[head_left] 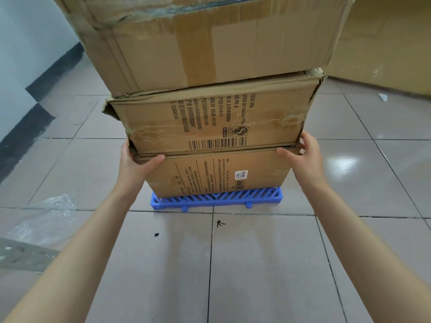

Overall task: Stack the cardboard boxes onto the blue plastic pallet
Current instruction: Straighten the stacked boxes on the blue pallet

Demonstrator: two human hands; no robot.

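Observation:
Three cardboard boxes stand stacked on the blue plastic pallet [217, 199], which lies on the tiled floor. The bottom box [224, 173] carries a small white label. The middle box [210, 122] shows a barcode and printed text, and its left corner is torn. The top box [210, 40] is larger and overhangs both. My left hand [136, 163] grips the left end of the bottom box at the seam under the middle box, thumb on the front face. My right hand [300, 157] grips the right end at the same seam.
Crumpled clear plastic wrap [46, 220] lies on the floor at the left. A white wall with a dark skirting [35, 101] runs along the left. More cardboard [384, 47] stands at the back right. Grey floor tiles [256, 264] stretch in front of the pallet.

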